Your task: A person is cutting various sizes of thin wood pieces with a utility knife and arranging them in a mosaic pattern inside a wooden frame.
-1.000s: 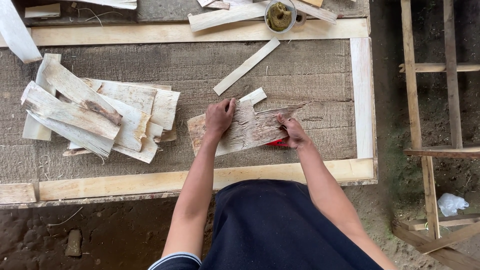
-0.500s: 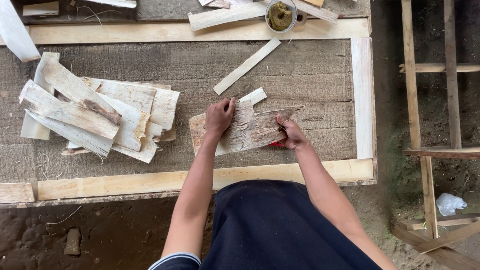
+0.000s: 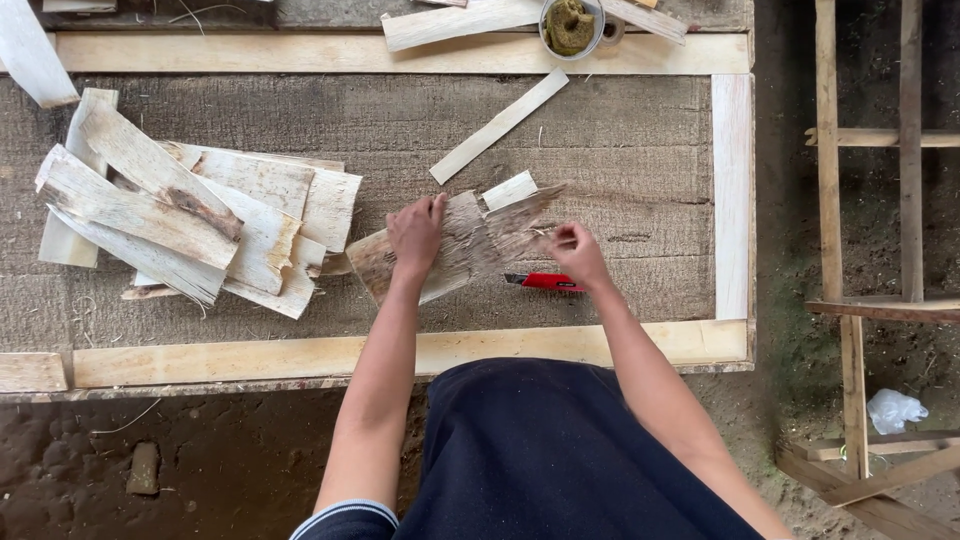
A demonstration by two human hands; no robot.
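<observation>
Our left hand (image 3: 415, 232) lies flat, fingers spread open, pressing the bark sheet (image 3: 455, 248) at frame center on the table (image 3: 620, 150). Right hand (image 3: 575, 252) is pinched shut on the sheet's frayed right edge. Red utility knife (image 3: 545, 282) sits just below, untouched.

A pile of bark strips (image 3: 190, 215) lies left, a small bowl (image 3: 572, 27) beyond, a wooden frame (image 3: 865, 250) right

The right hand (image 3: 577, 252) has lifted off the bark sheet (image 3: 455, 245), uncovering the red knife (image 3: 545, 282).
</observation>
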